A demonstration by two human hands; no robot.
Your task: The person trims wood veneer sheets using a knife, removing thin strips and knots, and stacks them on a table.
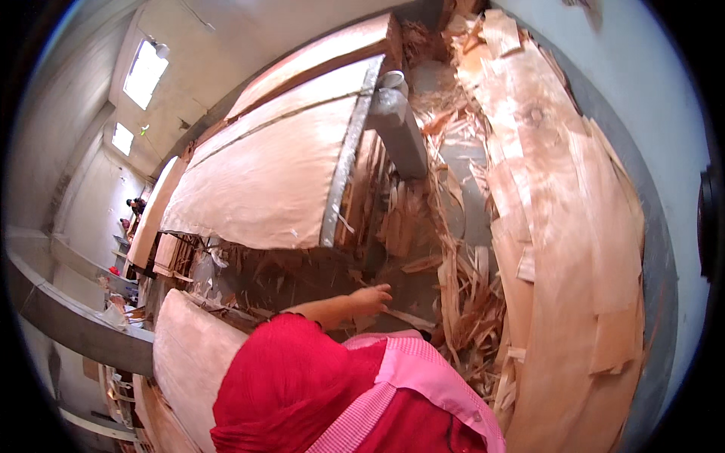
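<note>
The view looks down over a veneer workshop. One hand [370, 300] shows near the middle of the frame, at the end of a bare forearm that emerges from a red sleeve [291, 370] with a pink checked garment [423, 370] beside it. Whether this is the wearer's own left or right hand, or a co-worker's, cannot be told from the picture. Its fingers [384, 288] are stretched forward and loosely spread, pointing right, and they grip nothing; whether the tips touch the wood scraps below cannot be told. No second hand is in view.

Just beyond the fingertips lies a heap of splintered veneer strips [468, 302] on the dark floor. To the right, long overlapping veneer sheets [559, 226] run in a band from top to bottom along a pale wall [642, 83]. Above the hand, a broad pale veneer sheet [264, 174] lies on a machine bed edged by a grey metal rail [343, 174], with a grey cylindrical roller [399, 128] beside it. Another pale sheet [189, 355] lies at lower left, touching the red sleeve in the picture.
</note>
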